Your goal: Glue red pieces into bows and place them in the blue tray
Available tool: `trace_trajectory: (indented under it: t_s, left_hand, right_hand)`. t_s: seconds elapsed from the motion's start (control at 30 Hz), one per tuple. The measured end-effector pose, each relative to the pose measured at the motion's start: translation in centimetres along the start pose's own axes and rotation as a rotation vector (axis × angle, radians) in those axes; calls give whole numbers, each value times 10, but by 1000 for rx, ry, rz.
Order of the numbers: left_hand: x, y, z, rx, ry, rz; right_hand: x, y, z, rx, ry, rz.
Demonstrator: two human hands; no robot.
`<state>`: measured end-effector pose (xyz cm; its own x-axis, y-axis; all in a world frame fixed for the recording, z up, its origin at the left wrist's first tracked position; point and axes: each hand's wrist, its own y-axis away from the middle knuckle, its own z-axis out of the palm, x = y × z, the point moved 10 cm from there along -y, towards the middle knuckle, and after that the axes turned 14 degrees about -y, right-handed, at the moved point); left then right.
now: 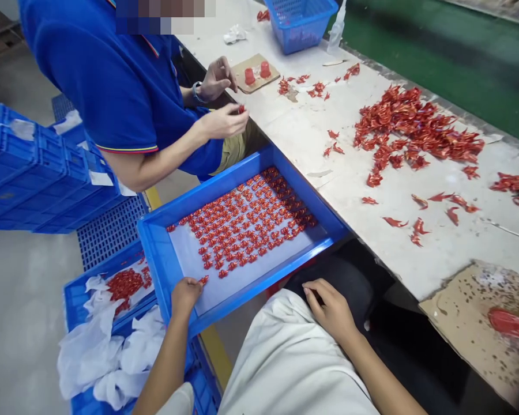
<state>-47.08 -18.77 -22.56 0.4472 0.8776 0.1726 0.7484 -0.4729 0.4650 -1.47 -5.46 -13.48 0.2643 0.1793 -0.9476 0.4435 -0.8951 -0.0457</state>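
My left hand (pixel 185 297) reaches over the near left corner of a blue plastic tray (pixel 155 253). Its fingers are pinched on a small glossy red piece (pixel 205 280), held just at the white sheet (pixel 201 294) lining the tray. Rows of similar red pieces (pixel 246 222) with gold glints stand on that sheet. Beside the tray, my right hand (pixel 331 308) lies near my pale-clad thigh (pixel 281 357), fingers loosely bent, thumb apart, nothing visible in it.
A co-worker in a blue shirt (pixel 130 80) sits opposite, fingering a red piece. The white table (pixel 350 225) bears a red heap (pixel 410 127), a blue basket (pixel 300 29), a bottle (pixel 337 29) and cardboard (pixel 454 311). Blue crates (pixel 38 167) stand left; white cloths (pixel 95 357) lie below.
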Motion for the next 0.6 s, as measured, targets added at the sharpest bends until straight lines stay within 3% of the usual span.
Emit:
trace_trajectory:
  t_s: [0.33, 0.6]
  left_hand:
    - [12, -9, 31, -77, 167, 28]
    - [24, 1, 28, -35, 84, 84]
  right_hand:
    - [-3, 7, -3, 55, 9, -7]
    - [-4, 10, -5, 60, -1, -21]
